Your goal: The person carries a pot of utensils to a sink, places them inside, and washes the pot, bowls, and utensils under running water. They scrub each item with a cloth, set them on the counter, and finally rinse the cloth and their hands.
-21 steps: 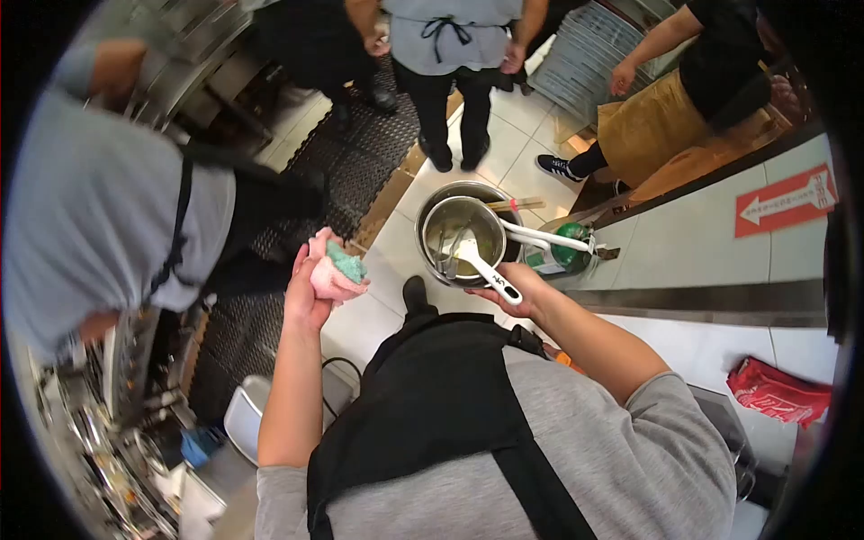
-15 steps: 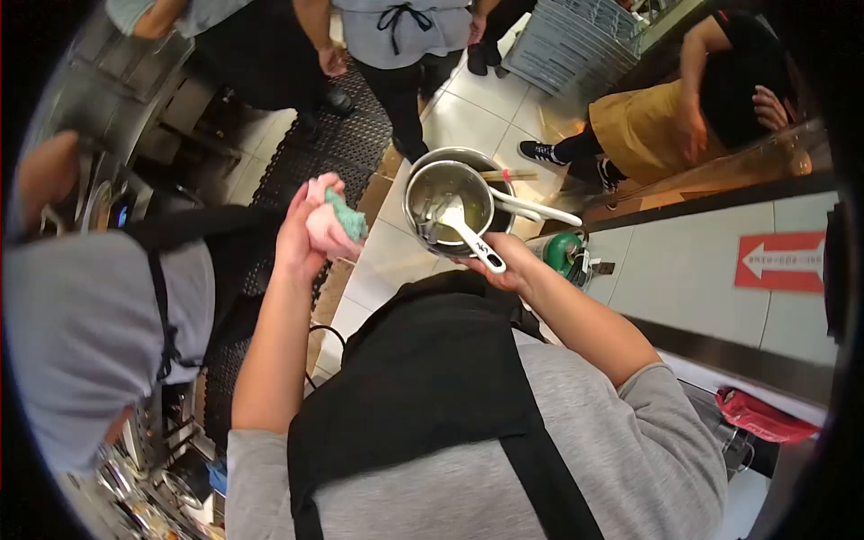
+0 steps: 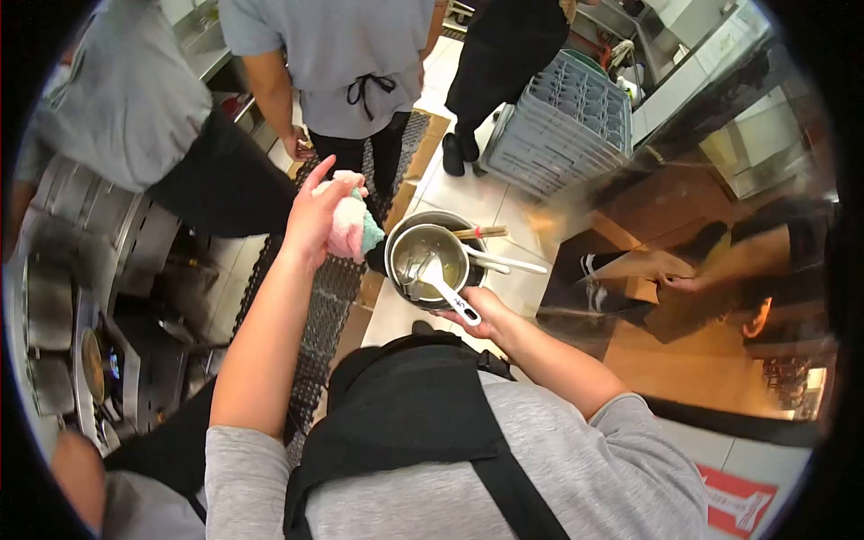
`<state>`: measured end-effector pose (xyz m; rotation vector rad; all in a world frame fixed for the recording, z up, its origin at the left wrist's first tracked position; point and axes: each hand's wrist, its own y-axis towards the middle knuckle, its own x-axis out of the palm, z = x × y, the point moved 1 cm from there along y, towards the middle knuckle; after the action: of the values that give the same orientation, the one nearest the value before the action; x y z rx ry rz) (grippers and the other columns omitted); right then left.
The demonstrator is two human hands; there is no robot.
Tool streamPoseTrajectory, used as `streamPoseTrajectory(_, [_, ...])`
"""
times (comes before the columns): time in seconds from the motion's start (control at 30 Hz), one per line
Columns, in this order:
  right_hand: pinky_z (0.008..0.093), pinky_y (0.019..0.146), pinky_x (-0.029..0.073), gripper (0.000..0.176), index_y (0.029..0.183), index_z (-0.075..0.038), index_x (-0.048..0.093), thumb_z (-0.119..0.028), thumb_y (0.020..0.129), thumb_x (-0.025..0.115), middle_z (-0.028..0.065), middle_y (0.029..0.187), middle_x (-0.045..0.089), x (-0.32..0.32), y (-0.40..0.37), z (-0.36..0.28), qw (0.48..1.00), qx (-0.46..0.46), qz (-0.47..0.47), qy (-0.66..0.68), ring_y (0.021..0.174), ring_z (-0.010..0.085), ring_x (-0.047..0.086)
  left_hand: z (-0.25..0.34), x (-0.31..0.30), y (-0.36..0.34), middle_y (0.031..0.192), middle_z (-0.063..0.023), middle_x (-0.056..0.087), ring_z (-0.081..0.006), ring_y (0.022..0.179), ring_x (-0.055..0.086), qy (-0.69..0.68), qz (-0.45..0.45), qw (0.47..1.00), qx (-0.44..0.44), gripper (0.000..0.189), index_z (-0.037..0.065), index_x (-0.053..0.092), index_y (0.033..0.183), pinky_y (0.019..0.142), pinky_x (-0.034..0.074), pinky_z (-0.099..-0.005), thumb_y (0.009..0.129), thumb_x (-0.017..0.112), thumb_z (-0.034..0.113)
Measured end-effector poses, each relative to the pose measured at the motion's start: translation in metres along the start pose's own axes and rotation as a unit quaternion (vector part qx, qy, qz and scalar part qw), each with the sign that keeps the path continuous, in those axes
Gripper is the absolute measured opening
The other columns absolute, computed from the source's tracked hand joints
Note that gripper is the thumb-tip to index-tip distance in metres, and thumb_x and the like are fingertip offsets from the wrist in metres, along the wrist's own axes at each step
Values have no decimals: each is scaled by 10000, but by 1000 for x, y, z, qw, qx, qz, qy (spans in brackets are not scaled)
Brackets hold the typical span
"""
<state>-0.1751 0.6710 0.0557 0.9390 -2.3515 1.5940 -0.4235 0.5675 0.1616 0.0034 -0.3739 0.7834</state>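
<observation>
Pink and green cloths (image 3: 353,220) are bunched up in my left hand (image 3: 313,216), which is raised left of the pots. My right hand (image 3: 481,317) holds a nested stack of metal pots (image 3: 392,281) from its near right side. The smaller pot (image 3: 459,247) on top has some liquid and metal utensils inside. A white spoon (image 3: 452,295) leans in it, its handle pointing down toward my right hand. Wooden sticks with a red band (image 3: 481,232) and white handles (image 3: 508,263) stick out to the right.
Several people in grey shirts and dark aprons stand ahead and at the left; one person's back (image 3: 351,54) is directly ahead. Grey stacked racks (image 3: 558,126) stand ahead right. A black mat (image 3: 319,346) covers floor on the left. A stove (image 3: 135,360) is at the far left, transparent panelling at the right.
The view has moved forward along the floor; the racks and the people ahead appear closer. My left hand with the cloths and my right hand with the pots remain in front of me.
</observation>
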Motion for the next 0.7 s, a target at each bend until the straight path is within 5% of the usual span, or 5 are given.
streamPoseTrajectory(0.2, [372, 721, 608, 309, 1140, 133, 446, -39, 936, 290, 243, 1045, 559, 22, 102, -136, 999, -18, 10, 33, 861, 313, 641, 45, 46, 181, 1013, -131, 638, -175, 857, 636, 30, -52, 998, 4, 588, 12, 351, 1367, 720, 529, -302, 847, 615, 84])
streamPoseTrajectory(0.47, [400, 778, 590, 338, 1215, 133, 380, -55, 939, 326, 257, 1128, 525, 81, 208, -299, 995, -56, 25, 73, 952, 349, 618, 71, 59, 416, 1095, -158, 616, -221, 932, 627, 24, -84, 996, 4, 609, 1, 230, 1414, 784, 524, -332, 882, 524, 50])
streamPoseTrajectory(0.6, [394, 685, 606, 289, 1091, 163, 429, 22, 859, 332, 239, 1069, 539, 107, 243, -364, 994, -49, 54, 79, 897, 342, 633, 75, 49, 516, 1126, -179, 575, -239, 932, 608, 68, -16, 996, 53, 659, -1, 183, 1417, 790, 513, -350, 859, 532, 33])
streamPoseTrajectory(0.7, [356, 675, 610, 333, 1159, 160, 413, 23, 872, 315, 263, 1096, 548, 116, 288, -406, 996, -56, 9, 62, 890, 335, 643, 82, 32, 580, 1210, -196, 486, -265, 1022, 554, 124, 165, 970, 127, 739, -22, 184, 1388, 863, 463, -365, 794, 618, 43])
